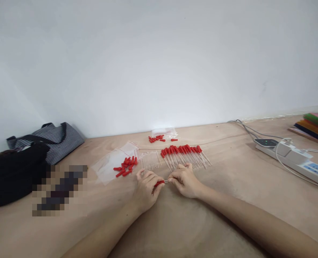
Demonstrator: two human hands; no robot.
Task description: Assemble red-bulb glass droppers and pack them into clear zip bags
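Note:
Low over the table, my left hand (pixel 149 186) pinches a red rubber dropper bulb (pixel 159 183). A thin clear dropper tube (pixel 166 181) meets the bulb's open end, and my right hand (pixel 184 181) grips that tube between thumb and fingers. Just beyond my hands lies a row of droppers (pixel 184 154) with red bulbs on their far ends. Left of it are several bare clear tubes (pixel 149 160). Loose red bulbs (pixel 127 165) are heaped on flat clear plastic bags (pixel 105 168).
More red bulbs (pixel 156 138) and a small clear bag (pixel 164 132) lie near the wall. On the right is a power strip (pixel 295 161) with cables, a black device (pixel 266 142) and coloured sheets (pixel 314 125). A striped bag (pixel 64 141) and black cloth (pixel 16 175) sit left.

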